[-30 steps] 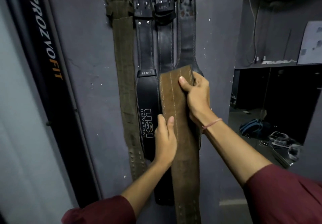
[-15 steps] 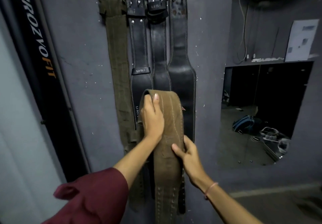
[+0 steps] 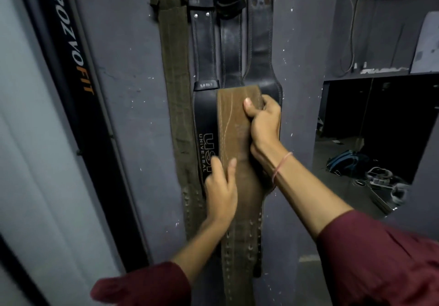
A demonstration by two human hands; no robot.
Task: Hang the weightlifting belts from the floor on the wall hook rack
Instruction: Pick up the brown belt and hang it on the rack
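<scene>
Right hand fingers curled round the belt at its folded top, left hand gripping its edge lower down. Belt's against the hung belts, not hooked. My worry: the fold slips on a regrip, or lifting it knocks a neighbour off.

Mid-frame, the right hand grips the folded top of the brown belt; the left hand holds its left edge lower down. Behind hang an olive belt and black belts
</scene>
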